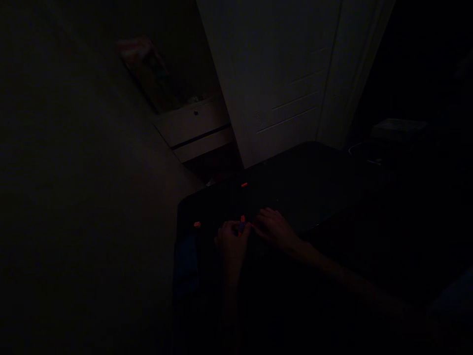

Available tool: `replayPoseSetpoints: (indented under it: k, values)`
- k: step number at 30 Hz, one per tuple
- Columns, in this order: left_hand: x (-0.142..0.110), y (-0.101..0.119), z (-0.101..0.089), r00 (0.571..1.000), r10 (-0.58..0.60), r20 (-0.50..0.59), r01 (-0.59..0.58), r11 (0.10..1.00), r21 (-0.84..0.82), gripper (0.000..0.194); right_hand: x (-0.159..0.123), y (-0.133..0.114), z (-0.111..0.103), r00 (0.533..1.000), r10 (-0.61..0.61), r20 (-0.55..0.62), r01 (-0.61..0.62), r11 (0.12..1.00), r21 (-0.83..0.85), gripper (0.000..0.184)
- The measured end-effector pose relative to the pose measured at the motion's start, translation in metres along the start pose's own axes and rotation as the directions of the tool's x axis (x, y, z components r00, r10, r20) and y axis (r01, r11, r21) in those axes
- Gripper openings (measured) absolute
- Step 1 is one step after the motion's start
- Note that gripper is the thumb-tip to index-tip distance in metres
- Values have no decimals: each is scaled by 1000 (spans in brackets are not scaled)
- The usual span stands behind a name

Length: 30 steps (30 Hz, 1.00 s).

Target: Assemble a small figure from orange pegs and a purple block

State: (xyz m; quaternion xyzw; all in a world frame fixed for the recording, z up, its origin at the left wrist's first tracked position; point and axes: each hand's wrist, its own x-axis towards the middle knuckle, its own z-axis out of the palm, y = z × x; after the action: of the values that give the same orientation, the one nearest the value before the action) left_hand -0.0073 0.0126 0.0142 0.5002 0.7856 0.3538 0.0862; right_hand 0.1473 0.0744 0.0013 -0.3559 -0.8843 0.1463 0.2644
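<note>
In very dim light, my left hand (231,241) is closed, with thumb and fingers around a small stick-shaped piece (242,227). That piece has a dark purple-blue body and a bright orange end pointing away from me; its exact kind is too dark to make out. Close by on the right is my right hand (275,228), palm down with its fingers bent together. A tiny reddish spot shows by its fingertips, and whatever they pinch is unclear. Both hands are low over the dark table (295,172).
A short orange piece (244,185) lies beyond my hands, and an orange block (197,225) lies to the left. Something flat and blue (186,266) is at the table's left edge. Behind stand a white door (281,74) and a drawer unit (199,123); a box-like object (399,128) sits far right.
</note>
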Motion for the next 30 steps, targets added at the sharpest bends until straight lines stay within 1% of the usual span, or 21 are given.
replayPoseSetpoints:
  k: [3,5,6,8,10,12,15,17,19,25,30]
  values:
    - [-1,1,0,1000,-9,-13,9,1000,0,19,1,0,2,1000,-2,8,2,1000,-30,3]
    - [-2,0,1,999,-18,-47,16,999,-47,19,1,0,3,1000,-11,3,11,999,-37,4]
    - [-2,-1,1,998,-22,-67,15,995,-102,20,0,-1,3,1000,-17,-11,16,999,-34,4]
    - [-1,-4,1,996,-41,-83,18,963,-267,25,-2,-1,3,998,-32,-61,31,999,-14,5]
    - [-1,-6,2,996,-73,-48,43,884,-465,32,-4,-1,2,992,-52,-114,56,998,35,7]
    - [-1,-6,2,996,-84,8,70,774,-630,37,-6,-1,1,985,-71,-156,89,989,116,8]
    - [-2,-4,1,993,-85,77,113,637,-763,41,-8,-2,-3,974,-74,-212,131,955,268,8]
    - [-3,-2,-1,986,-103,134,169,579,-797,45,-9,-3,-6,969,-70,-238,149,931,333,10]
    - [-4,-1,-3,975,-120,188,223,535,-815,48,-10,-3,-8,965,-83,-249,168,925,341,10]
    - [-5,-1,-4,951,-144,275,311,472,-825,59,-11,0,-6,939,-169,-300,243,942,230,8]
    - [-3,-3,-2,948,-154,277,317,457,-831,60,-9,2,-1,910,-251,-328,302,946,114,9]
